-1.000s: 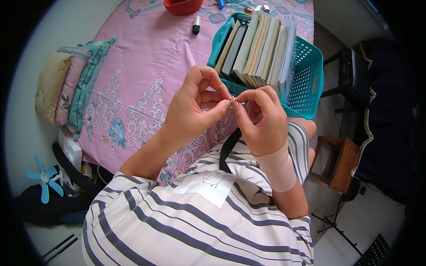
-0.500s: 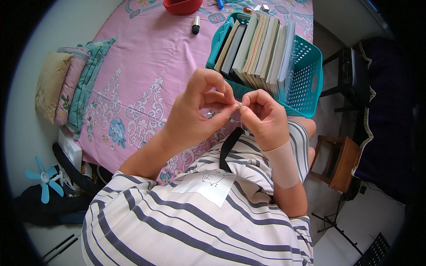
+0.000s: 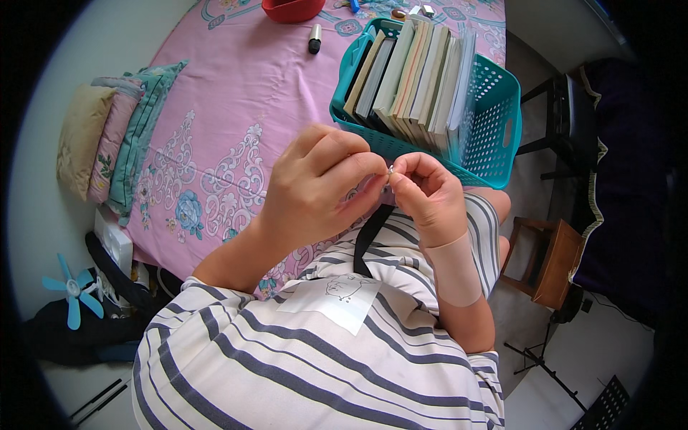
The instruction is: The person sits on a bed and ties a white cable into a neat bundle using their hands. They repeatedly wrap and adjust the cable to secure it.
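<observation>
In front of my body both hands meet fingertip to fingertip over a tiny shiny, pale piece [image 3: 390,170], too small to name. My left hand [image 3: 315,183] is closed, thumb and forefinger pinched at the piece's left side, its back turned up. Pinching from the other side, my right hand [image 3: 432,197] is closed too, with a pale band [image 3: 456,272] around its wrist. What lies inside the left palm is hidden. Just behind the hands stands a teal basket [image 3: 494,118] with a row of upright books [image 3: 412,79].
A pink flowered bedspread [image 3: 236,93] spreads ahead, bearing a red bowl [image 3: 294,8] and a small silver-and-black cylinder [image 3: 314,39]. Folded cushions [image 3: 107,143] lie at the left, above a blue-bladed fan [image 3: 72,290]. A wooden stool [image 3: 548,261] stands at the right.
My left hand has rolled over, its fingers curling down and its back now facing up. A thin loop seen below the fingertips earlier is now mostly hidden. Both hands stay pinched together.
</observation>
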`<state>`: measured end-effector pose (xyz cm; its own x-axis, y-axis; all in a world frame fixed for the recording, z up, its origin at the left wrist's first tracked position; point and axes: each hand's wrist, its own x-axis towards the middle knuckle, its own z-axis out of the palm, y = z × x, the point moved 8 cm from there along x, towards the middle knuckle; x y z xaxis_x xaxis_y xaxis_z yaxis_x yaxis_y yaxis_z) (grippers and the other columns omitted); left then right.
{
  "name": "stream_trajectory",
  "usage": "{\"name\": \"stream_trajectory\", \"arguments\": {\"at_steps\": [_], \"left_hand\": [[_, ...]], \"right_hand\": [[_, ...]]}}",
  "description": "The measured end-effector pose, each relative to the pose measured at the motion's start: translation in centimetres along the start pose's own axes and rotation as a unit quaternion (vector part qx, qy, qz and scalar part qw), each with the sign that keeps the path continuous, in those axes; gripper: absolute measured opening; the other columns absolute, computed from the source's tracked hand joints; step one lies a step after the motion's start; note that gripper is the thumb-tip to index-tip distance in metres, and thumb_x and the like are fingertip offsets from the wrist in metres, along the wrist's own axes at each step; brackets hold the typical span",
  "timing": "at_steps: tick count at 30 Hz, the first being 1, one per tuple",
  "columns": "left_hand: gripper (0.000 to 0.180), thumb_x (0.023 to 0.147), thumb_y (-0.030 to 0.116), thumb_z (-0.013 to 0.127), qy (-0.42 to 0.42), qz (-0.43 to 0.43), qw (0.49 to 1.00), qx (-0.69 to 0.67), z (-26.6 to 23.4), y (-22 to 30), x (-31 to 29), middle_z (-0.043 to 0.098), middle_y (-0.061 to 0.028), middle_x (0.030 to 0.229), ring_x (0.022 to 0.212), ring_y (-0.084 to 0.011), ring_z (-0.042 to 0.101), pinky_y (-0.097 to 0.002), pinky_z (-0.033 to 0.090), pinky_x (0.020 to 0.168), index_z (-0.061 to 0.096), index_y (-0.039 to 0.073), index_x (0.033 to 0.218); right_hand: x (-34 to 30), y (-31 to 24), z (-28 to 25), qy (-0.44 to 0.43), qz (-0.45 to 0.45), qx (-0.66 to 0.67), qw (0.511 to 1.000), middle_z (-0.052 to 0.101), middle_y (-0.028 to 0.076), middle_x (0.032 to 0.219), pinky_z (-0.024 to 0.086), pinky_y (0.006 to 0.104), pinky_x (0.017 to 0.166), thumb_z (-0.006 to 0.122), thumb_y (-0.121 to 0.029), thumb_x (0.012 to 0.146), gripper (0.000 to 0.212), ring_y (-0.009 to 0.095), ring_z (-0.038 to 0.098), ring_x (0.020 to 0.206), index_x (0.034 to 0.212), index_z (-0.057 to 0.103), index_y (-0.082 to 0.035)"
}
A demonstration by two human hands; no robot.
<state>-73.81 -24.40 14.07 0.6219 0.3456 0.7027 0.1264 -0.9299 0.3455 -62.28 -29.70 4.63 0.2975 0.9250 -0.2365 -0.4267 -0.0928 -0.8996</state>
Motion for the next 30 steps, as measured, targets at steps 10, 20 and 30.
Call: {"name": "stream_trajectory", "arguments": {"at_steps": [10, 20, 30], "left_hand": [[0.012, 0.074, -0.001, 0.068, -0.003, -0.329, 0.824, -0.462, 4.1, -5.5, -3.5, 0.057, -0.0055, 0.090, 0.075, -0.0090, 0.059, -0.0214, 0.051, 0.066, 0.061, 0.004, 0.082], [0.008, 0.083, 0.003, 0.064, -0.040, -0.279, 0.857, -0.432, 3.8, -4.8, -2.7, 0.053, -0.0030, 0.092, 0.075, -0.0069, 0.056, -0.0198, 0.048, 0.060, 0.061, 0.001, 0.091], [0.010, 0.093, 0.010, 0.050, -0.102, -0.257, 0.675, -0.684, 5.1, -4.3, -3.0, 0.043, -0.0030, 0.096, 0.061, -0.0025, 0.040, -0.0181, 0.035, 0.051, 0.045, 0.006, 0.100]], "right_hand": [[0.1, 0.0, -0.3, 0.004, -0.012, -0.013, 1.000, 0.052, -0.007, 0.074, 0.036, 0.0141, 0.057, 0.063, -0.004, 0.083, 0.006, 0.000, 0.046, 0.064, 0.085, 0.057, -0.005], [0.2, 0.4, -0.5, -0.003, 0.006, -0.016, 1.000, 0.050, -0.007, 0.074, 0.035, 0.0139, 0.058, 0.062, -0.005, 0.083, 0.006, 0.000, 0.045, 0.066, 0.086, 0.057, -0.004], [0.7, 1.8, -0.4, -0.042, 0.042, 0.053, 0.997, 0.048, -0.006, 0.068, 0.029, 0.0178, 0.048, 0.061, -0.008, 0.084, 0.006, 0.002, 0.038, 0.055, 0.087, 0.057, -0.005]]}}
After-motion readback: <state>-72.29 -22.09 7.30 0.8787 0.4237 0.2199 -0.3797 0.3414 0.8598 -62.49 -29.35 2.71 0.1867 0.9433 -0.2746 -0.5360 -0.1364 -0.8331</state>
